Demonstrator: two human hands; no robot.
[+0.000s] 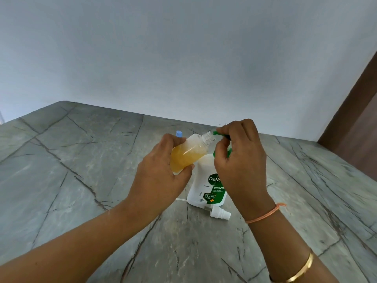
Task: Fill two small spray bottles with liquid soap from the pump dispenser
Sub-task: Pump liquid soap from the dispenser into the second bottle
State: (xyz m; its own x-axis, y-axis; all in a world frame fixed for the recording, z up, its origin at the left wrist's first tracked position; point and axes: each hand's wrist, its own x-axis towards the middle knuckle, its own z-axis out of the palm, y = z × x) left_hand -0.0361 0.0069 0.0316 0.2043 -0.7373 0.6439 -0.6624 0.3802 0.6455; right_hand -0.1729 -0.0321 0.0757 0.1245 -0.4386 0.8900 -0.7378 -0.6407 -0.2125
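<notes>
Pointing up-right, the small spray bottle (188, 156) gripped in the left hand (159, 180) is lined up neck-to-tip with the green pump nozzle (215, 133), pinched by the right hand (240, 158) over the dispenser (201, 180).

The spray bottle (188, 158) I hold is clear, amber-orange inside. The dispenser (201, 174) is white, its label (216, 193) and pump (216, 133) green. The counter (81, 170) is grey with dark veins; my wrist thread (263, 215) orange.

wall (183, 48) – plain, pale blue | countertop (71, 170) – grey veined stone | brown panel (355, 119) – right
</notes>
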